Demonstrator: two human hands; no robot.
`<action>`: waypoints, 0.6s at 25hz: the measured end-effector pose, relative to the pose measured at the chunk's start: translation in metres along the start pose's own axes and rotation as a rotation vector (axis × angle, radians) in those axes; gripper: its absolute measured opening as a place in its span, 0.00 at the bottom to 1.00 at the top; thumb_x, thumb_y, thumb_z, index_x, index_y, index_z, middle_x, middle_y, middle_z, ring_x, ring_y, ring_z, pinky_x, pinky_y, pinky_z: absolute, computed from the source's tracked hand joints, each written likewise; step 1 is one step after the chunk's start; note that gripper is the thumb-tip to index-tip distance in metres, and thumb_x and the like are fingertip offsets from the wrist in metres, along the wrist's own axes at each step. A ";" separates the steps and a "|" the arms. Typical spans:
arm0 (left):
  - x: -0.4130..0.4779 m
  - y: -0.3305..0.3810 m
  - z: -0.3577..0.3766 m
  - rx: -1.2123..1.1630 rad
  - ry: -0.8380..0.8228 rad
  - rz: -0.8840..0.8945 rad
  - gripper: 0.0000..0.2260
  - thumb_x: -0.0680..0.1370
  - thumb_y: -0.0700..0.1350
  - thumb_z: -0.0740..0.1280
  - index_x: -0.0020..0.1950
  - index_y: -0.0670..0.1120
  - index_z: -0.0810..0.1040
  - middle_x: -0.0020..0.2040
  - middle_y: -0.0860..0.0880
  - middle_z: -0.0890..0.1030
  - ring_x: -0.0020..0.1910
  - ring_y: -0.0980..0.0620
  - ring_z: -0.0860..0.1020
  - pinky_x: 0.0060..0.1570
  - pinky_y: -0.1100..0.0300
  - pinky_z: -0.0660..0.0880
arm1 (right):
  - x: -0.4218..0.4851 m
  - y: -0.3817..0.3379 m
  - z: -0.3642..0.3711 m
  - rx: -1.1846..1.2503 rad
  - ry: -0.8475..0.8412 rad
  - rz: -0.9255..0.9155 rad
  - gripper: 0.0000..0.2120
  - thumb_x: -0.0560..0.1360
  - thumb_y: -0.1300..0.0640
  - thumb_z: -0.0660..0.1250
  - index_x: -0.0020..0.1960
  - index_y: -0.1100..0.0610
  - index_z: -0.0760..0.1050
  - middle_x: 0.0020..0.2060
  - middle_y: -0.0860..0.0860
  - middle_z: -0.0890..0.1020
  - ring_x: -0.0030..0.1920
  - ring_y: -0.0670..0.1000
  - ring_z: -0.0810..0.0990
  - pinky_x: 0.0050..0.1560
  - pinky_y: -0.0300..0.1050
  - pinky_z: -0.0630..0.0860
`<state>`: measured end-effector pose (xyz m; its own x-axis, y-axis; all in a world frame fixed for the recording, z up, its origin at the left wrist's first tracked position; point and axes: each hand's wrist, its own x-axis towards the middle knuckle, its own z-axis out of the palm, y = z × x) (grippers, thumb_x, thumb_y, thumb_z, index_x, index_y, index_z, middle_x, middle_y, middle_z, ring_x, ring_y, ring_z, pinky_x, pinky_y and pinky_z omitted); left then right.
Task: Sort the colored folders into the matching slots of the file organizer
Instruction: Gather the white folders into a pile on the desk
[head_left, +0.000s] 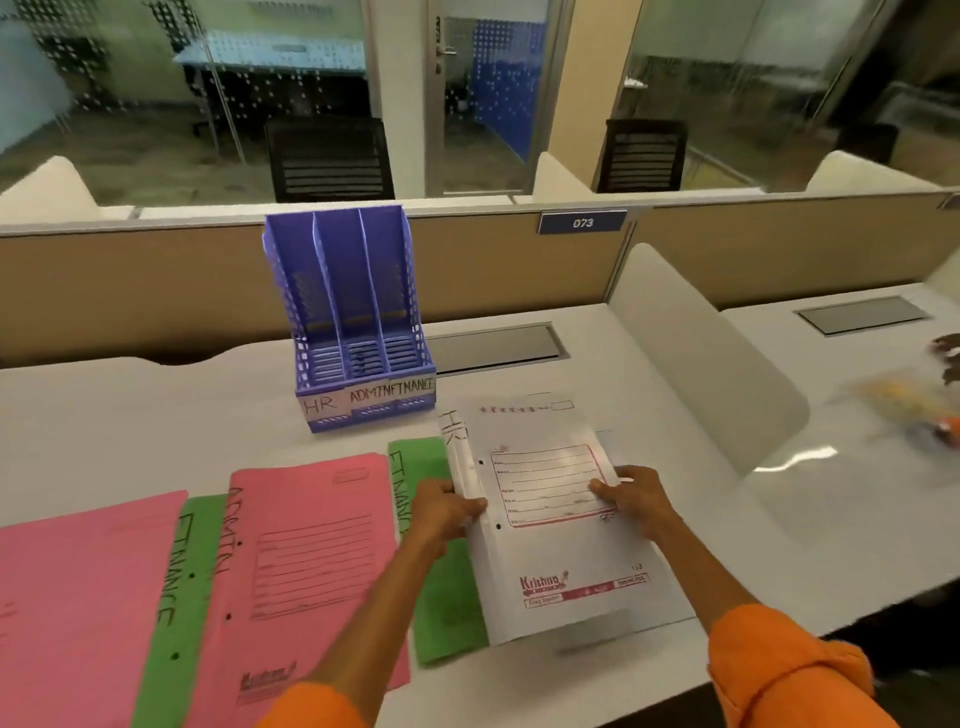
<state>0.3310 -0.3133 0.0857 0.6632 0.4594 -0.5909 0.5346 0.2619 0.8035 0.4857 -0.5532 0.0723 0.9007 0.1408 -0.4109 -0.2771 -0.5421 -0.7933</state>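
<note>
At the near edge of the white desk (130, 415), both hands grip one white folder (550, 525). The left hand (444, 512) pinches its left edge, thumb on top by the punched holes; the right hand (631, 499) is closed on its right edge, thumb lying across the printed form. The folder is thin, glossy card, rectangular, with a red-outlined form box and red print low down, and "HR" handwritten along its spine. Its near end looks slightly raised, with a shadow beneath. Orange sleeves cover both forearms.

Just left of it, partly beneath it, lies a green folder (447, 587) marked "FINANCE". Next comes a pink folder (311, 561) marked "ADMIN", matte card with a printed form, overlapping a second green folder (176, 613) also marked "FINANCE", then a second pink folder (67, 613) at the far left, cut off by the frame. That makes five folders: one white, two green, two pink.

Beyond them stands a purple plastic file rack (353, 322), upright, with perforated sides and three empty slots, labelled "HR", "ADMIN" and "FINANCE" from left to right. It stands apart from the folders, nothing between. Behind the rack is a tan partition (156, 280) bearing a blue plate "073" (582, 222). A white curved divider (701, 353) stands on the right; blurred objects lie past it.
</note>
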 end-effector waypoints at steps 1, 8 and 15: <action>0.002 -0.002 0.023 0.022 -0.001 0.006 0.17 0.68 0.33 0.77 0.55 0.37 0.79 0.55 0.39 0.82 0.47 0.43 0.81 0.41 0.53 0.82 | 0.006 0.009 -0.018 -0.006 0.015 0.019 0.20 0.69 0.58 0.77 0.59 0.63 0.77 0.51 0.59 0.82 0.47 0.60 0.83 0.55 0.57 0.79; 0.016 -0.025 0.131 0.223 0.043 0.013 0.19 0.68 0.37 0.77 0.56 0.38 0.76 0.54 0.42 0.81 0.51 0.45 0.80 0.48 0.58 0.79 | 0.044 0.071 -0.084 -0.049 0.022 0.120 0.27 0.68 0.64 0.77 0.64 0.66 0.73 0.58 0.63 0.80 0.53 0.63 0.81 0.60 0.60 0.76; 0.028 -0.039 0.149 0.323 0.127 -0.004 0.16 0.67 0.35 0.77 0.52 0.38 0.78 0.52 0.41 0.82 0.47 0.45 0.81 0.48 0.54 0.81 | 0.060 0.093 -0.075 -0.098 0.004 0.164 0.26 0.68 0.63 0.77 0.62 0.64 0.72 0.56 0.62 0.80 0.52 0.62 0.81 0.56 0.55 0.79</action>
<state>0.4065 -0.4372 0.0275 0.6009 0.5659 -0.5644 0.6889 -0.0086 0.7248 0.5394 -0.6576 0.0079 0.8475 0.0412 -0.5292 -0.3864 -0.6357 -0.6683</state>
